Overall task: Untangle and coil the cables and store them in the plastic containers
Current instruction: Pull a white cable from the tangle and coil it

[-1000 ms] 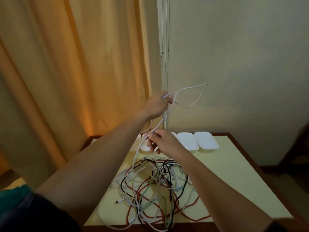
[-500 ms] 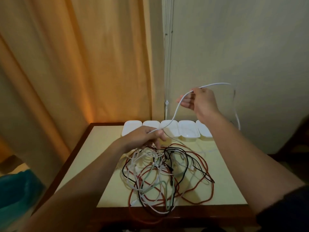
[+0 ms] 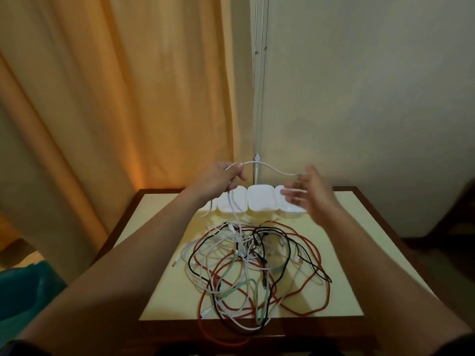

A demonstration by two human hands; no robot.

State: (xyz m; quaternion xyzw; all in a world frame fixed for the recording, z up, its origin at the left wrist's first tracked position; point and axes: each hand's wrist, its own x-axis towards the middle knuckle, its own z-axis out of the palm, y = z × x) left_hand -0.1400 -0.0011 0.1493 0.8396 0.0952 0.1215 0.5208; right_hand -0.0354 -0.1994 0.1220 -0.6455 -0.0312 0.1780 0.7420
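Risk of dragging the whole cable pile (image 3: 254, 273) off the desk (image 3: 164, 253) if pulled hard while knotted. Left hand (image 3: 218, 179) fingers pinching a white cable (image 3: 262, 165); right hand (image 3: 312, 191) fingers spread, blurred, just touching it. Containers (image 3: 259, 201) just beneath.

Tangle of cables (image 3: 254, 268) fills the table's (image 3: 164, 217) middle and near edge, some loops hanging over the front, so the bare tabletop lies only in strips down the left and right sides and in a narrow band between tangle and the plastic containers (image 3: 259, 201). The containers line the far edge against the wall (image 3: 359, 98), curtain (image 3: 115, 98) close on the far left. A white cable (image 3: 267, 167) spans the air between the left hand (image 3: 221, 179) and right hand (image 3: 311, 191) above the containers, another strand dropping from the left hand into the tangle.
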